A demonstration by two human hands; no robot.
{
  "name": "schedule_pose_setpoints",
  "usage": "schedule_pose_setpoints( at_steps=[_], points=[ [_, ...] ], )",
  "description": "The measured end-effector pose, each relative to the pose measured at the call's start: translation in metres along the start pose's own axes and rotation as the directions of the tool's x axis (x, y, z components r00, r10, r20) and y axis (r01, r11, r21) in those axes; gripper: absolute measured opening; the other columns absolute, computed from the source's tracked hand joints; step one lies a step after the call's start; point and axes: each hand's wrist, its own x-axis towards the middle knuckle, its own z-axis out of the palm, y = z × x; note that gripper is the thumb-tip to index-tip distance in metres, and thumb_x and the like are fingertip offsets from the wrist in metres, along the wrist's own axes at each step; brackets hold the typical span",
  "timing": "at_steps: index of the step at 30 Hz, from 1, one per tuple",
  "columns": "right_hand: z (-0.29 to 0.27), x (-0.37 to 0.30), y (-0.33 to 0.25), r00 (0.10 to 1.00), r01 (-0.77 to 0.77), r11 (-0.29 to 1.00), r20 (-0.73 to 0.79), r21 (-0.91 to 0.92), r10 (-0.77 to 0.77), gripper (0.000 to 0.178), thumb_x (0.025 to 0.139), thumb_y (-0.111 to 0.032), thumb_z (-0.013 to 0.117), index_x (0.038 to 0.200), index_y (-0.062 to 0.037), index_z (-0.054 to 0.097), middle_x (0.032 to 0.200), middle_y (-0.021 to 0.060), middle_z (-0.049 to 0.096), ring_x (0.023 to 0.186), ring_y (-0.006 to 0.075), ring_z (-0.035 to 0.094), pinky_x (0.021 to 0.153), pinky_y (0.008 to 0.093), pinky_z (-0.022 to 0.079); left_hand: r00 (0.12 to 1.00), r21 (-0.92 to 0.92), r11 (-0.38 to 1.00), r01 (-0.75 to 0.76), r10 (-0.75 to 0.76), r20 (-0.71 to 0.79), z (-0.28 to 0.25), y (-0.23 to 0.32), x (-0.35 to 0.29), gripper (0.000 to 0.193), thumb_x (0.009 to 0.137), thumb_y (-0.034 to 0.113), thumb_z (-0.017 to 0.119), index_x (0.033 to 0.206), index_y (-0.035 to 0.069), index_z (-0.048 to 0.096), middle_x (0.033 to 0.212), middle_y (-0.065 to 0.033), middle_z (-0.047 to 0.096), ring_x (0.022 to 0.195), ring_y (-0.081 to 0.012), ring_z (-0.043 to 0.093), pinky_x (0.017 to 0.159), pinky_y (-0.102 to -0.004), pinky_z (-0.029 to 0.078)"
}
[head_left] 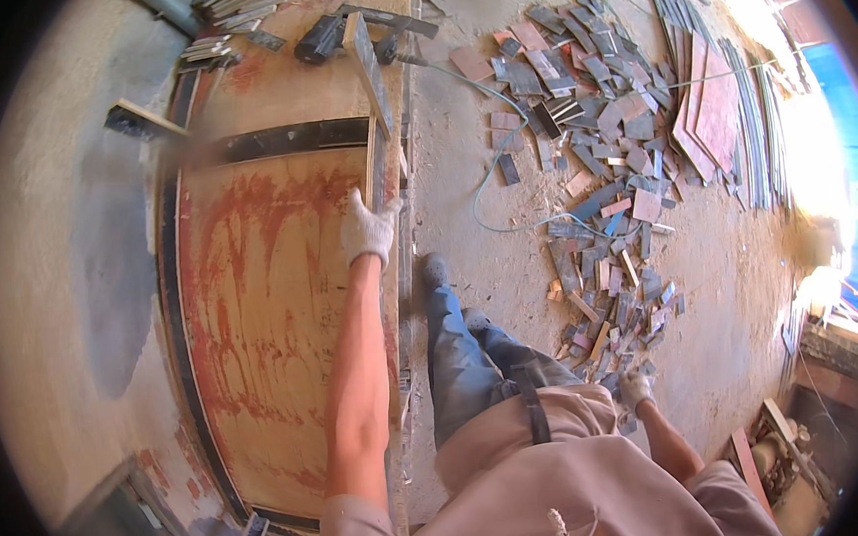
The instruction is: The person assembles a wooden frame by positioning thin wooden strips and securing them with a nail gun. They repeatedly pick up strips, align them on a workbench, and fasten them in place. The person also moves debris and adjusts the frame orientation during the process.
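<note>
My left hand, in a pale work glove, is at the right edge of a workbench. Its thumb and fingers close round the near end of a long, narrow plywood strip with a dark face. The strip runs away from me along the bench edge. Low at my right side is my right hand, also gloved; its fingers are small in view and partly hidden, so what they do is unclear. A dark power tool lies at the far end of the bench, beside the strip.
Black strips frame the red-stained bench panel. A short board juts out at the left. Many offcuts litter the floor to my right, with reddish sheets beyond. A green cord winds across the floor.
</note>
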Motion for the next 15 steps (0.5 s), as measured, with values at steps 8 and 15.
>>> schedule_pose_setpoints(
  at_steps=[8,15],
  points=[
    [0.035,-0.072,-0.063,0.968,-0.215,0.933,0.187,0.290,0.165,0.031,0.102,-0.031,0.062,0.106,-0.0053,0.078,0.088,0.0049,0.077,0.082,0.0159,0.067,0.078,0.0380,0.054,0.994,-0.005,1.000,0.014,-0.013,0.107,0.040,-0.002,0.078,0.052,0.081,0.039,0.081,0.106,-0.005,0.069,0.102,-0.0312,0.071,0.098,-0.0474,0.069,0.083,-0.0516,0.055],
    [0.070,-0.036,-0.109,0.981,-0.008,1.000,0.196,0.009,0.006,0.042,0.099,-0.042,0.067,0.093,-0.0010,0.073,0.080,0.0143,0.073,0.070,0.0180,0.056,0.072,0.0411,0.050,0.986,-0.133,0.985,0.107,-0.089,0.140,0.033,-0.005,0.073,0.045,0.080,0.037,0.082,0.084,-0.006,0.068,0.081,-0.0295,0.070,0.079,-0.0453,0.071,0.070,-0.0520,0.054]
  ],
)
